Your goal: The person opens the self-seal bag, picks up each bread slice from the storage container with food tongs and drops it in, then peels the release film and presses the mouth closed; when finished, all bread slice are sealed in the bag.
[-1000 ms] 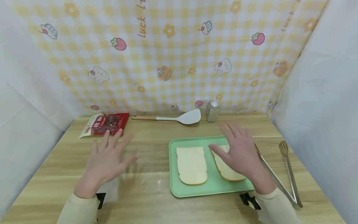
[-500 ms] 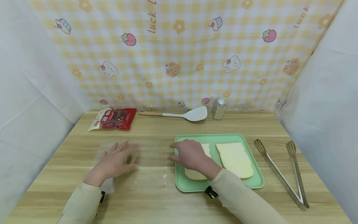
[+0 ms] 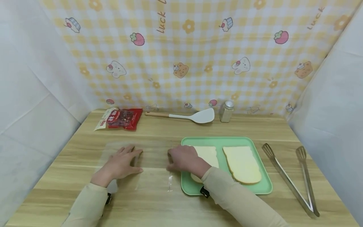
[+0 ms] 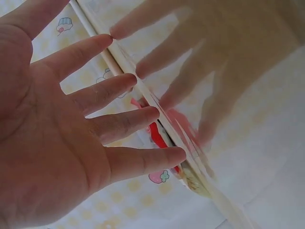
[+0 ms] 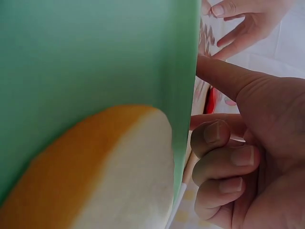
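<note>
Since 1 sec ago, the R hand (image 3: 184,159) has moved leftward, from over the right bread slice to the R edge of the clear plastic sheet (image 3: 154,156); the L hand (image 3: 119,164) has come down onto the sheet. Count: 1 sheet, 1 green tray (image 3: 228,141) w/ 2 bread slices (image 3: 242,164), 1 red packet (image 3: 122,119), 1 spatula (image 3: 203,116), 1 shaker (image 3: 227,112), 1 pair of tongs (image 3: 289,181). Sheet lies flat on the wooden counter (image 3: 158,211), just left of the tray. Yellow check cloth (image 3: 181,47) hangs at back, white cloth (image 3: 42,104) on both sides. L grip is released: fingers spread, tips on the sheet. R grip is also released, arm crossing the tray: thumb & index straight and apart, 3 other fingers curled; cannot tell if it touches the sheet.
</note>
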Motion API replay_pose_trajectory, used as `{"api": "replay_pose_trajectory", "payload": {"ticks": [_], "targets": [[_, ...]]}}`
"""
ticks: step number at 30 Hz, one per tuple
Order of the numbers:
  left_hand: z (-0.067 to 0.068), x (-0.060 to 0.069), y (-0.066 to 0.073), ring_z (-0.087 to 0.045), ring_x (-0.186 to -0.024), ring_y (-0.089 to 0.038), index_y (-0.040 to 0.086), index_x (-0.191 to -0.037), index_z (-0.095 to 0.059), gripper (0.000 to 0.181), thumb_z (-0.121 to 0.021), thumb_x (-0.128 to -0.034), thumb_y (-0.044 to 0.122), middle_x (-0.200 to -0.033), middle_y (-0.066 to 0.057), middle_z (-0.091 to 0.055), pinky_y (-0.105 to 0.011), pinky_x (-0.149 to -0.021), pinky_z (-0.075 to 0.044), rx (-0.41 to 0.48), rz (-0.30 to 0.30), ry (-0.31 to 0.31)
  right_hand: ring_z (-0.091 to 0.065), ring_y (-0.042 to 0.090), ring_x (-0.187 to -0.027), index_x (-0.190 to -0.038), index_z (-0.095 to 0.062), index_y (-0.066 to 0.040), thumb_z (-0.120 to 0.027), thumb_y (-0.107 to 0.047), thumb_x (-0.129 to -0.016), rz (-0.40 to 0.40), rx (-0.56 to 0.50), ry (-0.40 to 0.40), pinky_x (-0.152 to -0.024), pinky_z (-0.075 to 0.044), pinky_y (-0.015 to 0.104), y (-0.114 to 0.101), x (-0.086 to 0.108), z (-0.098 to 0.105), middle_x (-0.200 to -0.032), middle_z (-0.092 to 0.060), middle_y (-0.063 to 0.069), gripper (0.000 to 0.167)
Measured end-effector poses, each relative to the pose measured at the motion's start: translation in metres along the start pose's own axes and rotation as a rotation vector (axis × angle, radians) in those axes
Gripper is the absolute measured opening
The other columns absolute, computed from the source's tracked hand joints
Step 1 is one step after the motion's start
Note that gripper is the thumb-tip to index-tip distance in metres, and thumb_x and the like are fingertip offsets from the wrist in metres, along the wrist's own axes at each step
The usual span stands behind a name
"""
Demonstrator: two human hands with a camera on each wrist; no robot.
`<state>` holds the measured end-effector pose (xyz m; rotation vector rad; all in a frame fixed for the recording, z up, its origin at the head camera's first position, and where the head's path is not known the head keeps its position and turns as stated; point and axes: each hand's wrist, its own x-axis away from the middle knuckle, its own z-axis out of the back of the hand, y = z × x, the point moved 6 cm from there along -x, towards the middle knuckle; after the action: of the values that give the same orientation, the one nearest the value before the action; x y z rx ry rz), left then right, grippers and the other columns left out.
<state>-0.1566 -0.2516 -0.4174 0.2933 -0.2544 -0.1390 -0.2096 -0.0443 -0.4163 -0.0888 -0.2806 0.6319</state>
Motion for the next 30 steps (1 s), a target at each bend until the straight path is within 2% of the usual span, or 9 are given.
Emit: {"api": "replay_pose_trajectory", "payload": {"ticks": [6, 12, 17, 21, 25, 30], "targets": [[-0.002, 0.000, 0.000, -0.034, -0.147, -0.063, 0.005, -0.153, -0.054, 0.078, -0.084, -0.0900, 0.041, -0.163, -0.035, -0.036, -0.083, -0.107, -0.038, 0.022, -0.016, -0.003, -0.051, 0.014, -0.065, -0.078, -0.055, -0.023, -0.079, -0.048, -0.089, -0.012, 0.000, -0.001, -0.051, -0.039, 0.033, 0.003, 0.004, -0.001, -0.068, -0.053, -0.006, 0.037], [0.001, 0.000, -0.004, -0.035, -0.147, -0.060, 0.002, -0.150, -0.057, 0.074, -0.085, -0.0899, 0.035, -0.161, -0.037, -0.037, -0.073, -0.116, -0.037, 0.054, -0.038, 0.009, -0.048, 0.014, -0.065, -0.081, -0.055, -0.023, -0.078, -0.050, -0.090, -0.006, 0.005, 0.002, -0.050, -0.037, 0.032, 0.005, 0.003, -0.002, -0.068, -0.050, -0.006, 0.037], [0.003, 0.001, -0.006, -0.044, -0.143, -0.058, 0.002, -0.143, -0.064, 0.060, -0.084, -0.0910, 0.025, -0.154, -0.037, -0.047, -0.070, -0.114, -0.041, 0.006, -0.077, 0.043, -0.052, 0.014, -0.066, -0.078, -0.055, -0.024, -0.080, -0.050, -0.089, 0.004, 0.007, 0.012, -0.051, -0.040, 0.033, 0.005, 0.002, -0.002, -0.069, -0.054, -0.007, 0.038], [0.004, -0.001, -0.007, -0.050, -0.139, -0.056, 0.005, -0.139, -0.068, 0.052, -0.082, -0.0917, 0.020, -0.151, -0.035, -0.052, -0.069, -0.111, -0.044, -0.017, -0.081, 0.064, -0.053, 0.015, -0.066, -0.076, -0.055, -0.024, -0.080, -0.050, -0.088, 0.006, 0.011, 0.015, -0.051, -0.041, 0.034, 0.006, 0.001, -0.002, -0.069, -0.055, -0.007, 0.038], [0.003, 0.000, -0.008, -0.053, -0.137, -0.054, 0.006, -0.137, -0.070, 0.044, -0.078, -0.0952, 0.018, -0.149, -0.032, -0.056, -0.068, -0.110, -0.046, 0.019, -0.069, 0.076, -0.053, 0.014, -0.066, -0.077, -0.057, -0.025, -0.079, -0.050, -0.089, 0.005, 0.007, 0.008, -0.052, -0.042, 0.034, 0.005, 0.000, -0.003, -0.071, -0.057, -0.008, 0.035], [0.009, 0.003, -0.006, -0.058, -0.132, -0.054, 0.003, -0.131, -0.073, 0.033, -0.072, -0.0989, 0.014, -0.144, -0.030, -0.061, -0.068, -0.107, -0.049, 0.087, -0.067, 0.112, -0.051, 0.013, -0.065, -0.077, -0.057, -0.025, -0.079, -0.051, -0.090, -0.001, 0.010, 0.006, -0.052, -0.040, 0.032, 0.006, 0.001, -0.003, -0.071, -0.055, -0.009, 0.037]]}}
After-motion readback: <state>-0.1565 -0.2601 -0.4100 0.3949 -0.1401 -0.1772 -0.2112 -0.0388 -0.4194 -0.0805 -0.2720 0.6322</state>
